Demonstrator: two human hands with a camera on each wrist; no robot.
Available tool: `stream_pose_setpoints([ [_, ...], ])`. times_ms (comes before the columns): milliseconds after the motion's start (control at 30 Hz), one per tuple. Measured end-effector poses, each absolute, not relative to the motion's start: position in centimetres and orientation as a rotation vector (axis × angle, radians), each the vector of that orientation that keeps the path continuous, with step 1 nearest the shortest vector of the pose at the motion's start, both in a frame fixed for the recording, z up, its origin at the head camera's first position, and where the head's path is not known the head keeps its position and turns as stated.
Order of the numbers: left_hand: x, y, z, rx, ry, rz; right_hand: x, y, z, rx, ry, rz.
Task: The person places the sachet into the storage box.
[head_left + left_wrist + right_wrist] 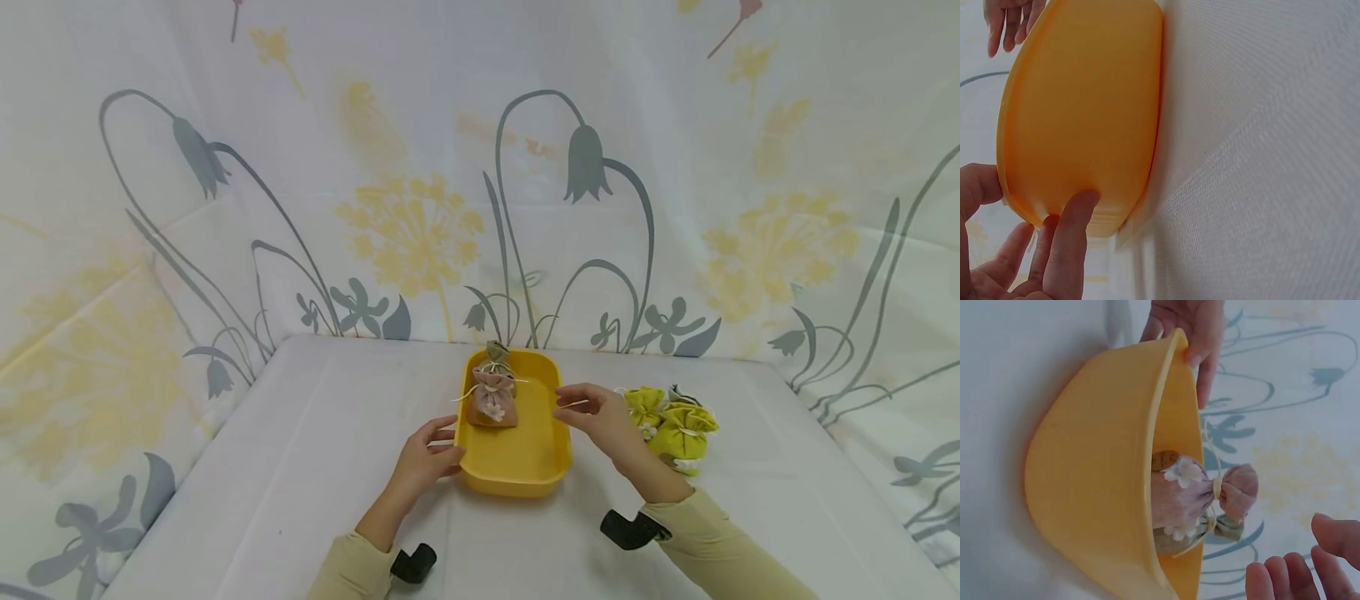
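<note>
Pouches (492, 407) in tub (517, 454); others (681, 435) at right

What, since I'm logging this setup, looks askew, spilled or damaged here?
Nothing stands out. The pink pouch and grey-green pouch stand tied in the yellow tub; the bright green pouches sit beside it on the table. No spill or damage shows.

Left grip (424, 458) pinches; right grip (604, 419) hovers, loosely curled.
</note>
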State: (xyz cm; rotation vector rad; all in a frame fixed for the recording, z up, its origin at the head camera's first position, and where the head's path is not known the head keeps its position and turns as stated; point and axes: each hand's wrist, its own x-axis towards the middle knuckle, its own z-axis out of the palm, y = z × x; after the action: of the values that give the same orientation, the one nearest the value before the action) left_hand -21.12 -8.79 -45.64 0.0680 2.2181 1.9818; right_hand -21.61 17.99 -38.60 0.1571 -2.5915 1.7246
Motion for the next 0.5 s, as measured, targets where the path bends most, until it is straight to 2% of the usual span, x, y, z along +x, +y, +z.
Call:
stream_pose_setpoints([
  [500, -21.2, -8.6, -45.9, 0.054, 2.227, 1.982, -18.0, 22.7, -39.7, 0.06, -2.536, 1.669],
])
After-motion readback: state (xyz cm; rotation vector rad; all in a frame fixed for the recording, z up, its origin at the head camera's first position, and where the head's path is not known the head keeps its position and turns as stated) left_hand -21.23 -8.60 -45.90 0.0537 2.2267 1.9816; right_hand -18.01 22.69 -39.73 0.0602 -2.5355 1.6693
